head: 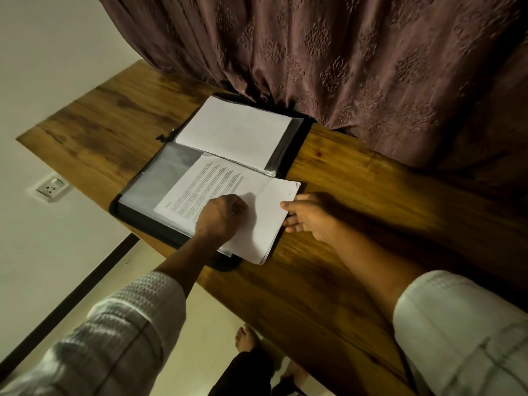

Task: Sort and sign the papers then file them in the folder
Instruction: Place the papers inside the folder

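A black zip folder with clear plastic sleeves (148, 221) lies open at the far edge of the brown wooden table (357, 252). A stack of white printed papers (257, 224) overhangs the folder's right edge. The left hand (221, 215) rests curled on the stack; whether it holds anything cannot be told. The right hand (308, 217) pinches the stack's right edge.

A long brown wood-grain desk (357, 224) ran slantwise across the view. Behind its far edge hung a heavy mauve curtain (328, 52) embossed with a floral pattern, its folds touching the desktop. Off to the left stood a plain cream wall (43, 67), and on it a white wall socket with a switch (51, 188). Lower down, a dark skirting strip (71, 295) met the pale floor (205, 324), where a bare foot (245, 337) showed beside the desk's near edge.
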